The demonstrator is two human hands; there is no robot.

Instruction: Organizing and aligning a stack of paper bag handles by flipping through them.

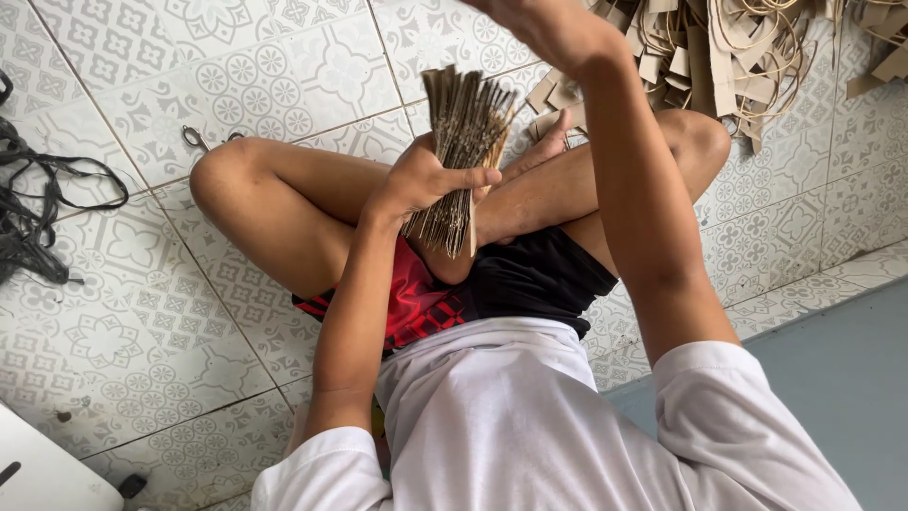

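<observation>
I sit cross-legged on a patterned tile floor. My left hand (pixel 424 180) grips a thick bundle of thin brown cardboard strips (pixel 462 142), held upright above my legs with the strip ends fanning out at the top. My right arm reaches up and away over the bundle; my right hand (pixel 530 19) is cut off by the top edge of the view, so its fingers are hidden. A heap of loose cardboard strips (pixel 719 47) lies on the floor beyond my right knee.
Scissors (pixel 199 140) lie on the tiles behind my left knee. Black cords or straps (pixel 38 203) are piled at the left edge. A white object (pixel 43 473) sits at the bottom left corner. A plain grey floor strip (pixel 842 378) runs at the right.
</observation>
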